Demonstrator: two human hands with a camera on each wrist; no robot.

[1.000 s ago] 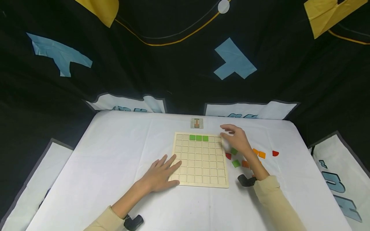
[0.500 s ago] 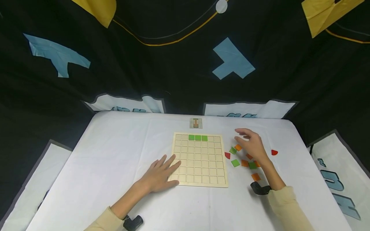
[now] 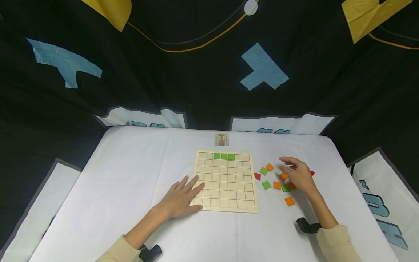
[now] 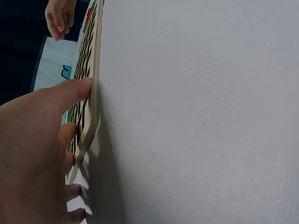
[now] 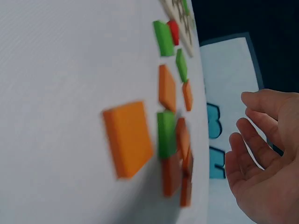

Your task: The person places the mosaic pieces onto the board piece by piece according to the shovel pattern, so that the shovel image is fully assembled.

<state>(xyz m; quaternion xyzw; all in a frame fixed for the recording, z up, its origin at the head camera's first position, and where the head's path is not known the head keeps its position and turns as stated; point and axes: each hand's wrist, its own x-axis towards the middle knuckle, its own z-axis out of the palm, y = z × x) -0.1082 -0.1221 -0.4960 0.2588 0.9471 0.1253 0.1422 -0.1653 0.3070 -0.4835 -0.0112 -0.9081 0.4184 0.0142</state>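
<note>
A square wooden grid board (image 3: 226,182) lies on the white table. Three green square tiles (image 3: 224,156) fill cells of its top row. My left hand (image 3: 180,198) rests with spread fingers on the board's lower left edge; in the left wrist view its thumb touches the rim. Above the loose pieces on the right hovers my right hand (image 3: 297,175), fingers loosely bent. The right wrist view shows nothing between its fingers. Beneath and beside it are orange tiles (image 3: 283,177), green tiles (image 3: 266,185) and a red rounded piece (image 3: 312,173), partly hidden by the hand.
Another red piece (image 3: 257,176) lies by the board's right edge. Behind the board is a small card (image 3: 222,140) with a printed grid picture. One orange tile (image 3: 289,201) lies nearer the person than the others. A dark patterned cloth (image 3: 196,83) hangs behind the table.
My right hand has moved from the board's upper right corner to the right and slightly nearer the person, uncovering several tiles. The left hand has stayed in place on the board.
</note>
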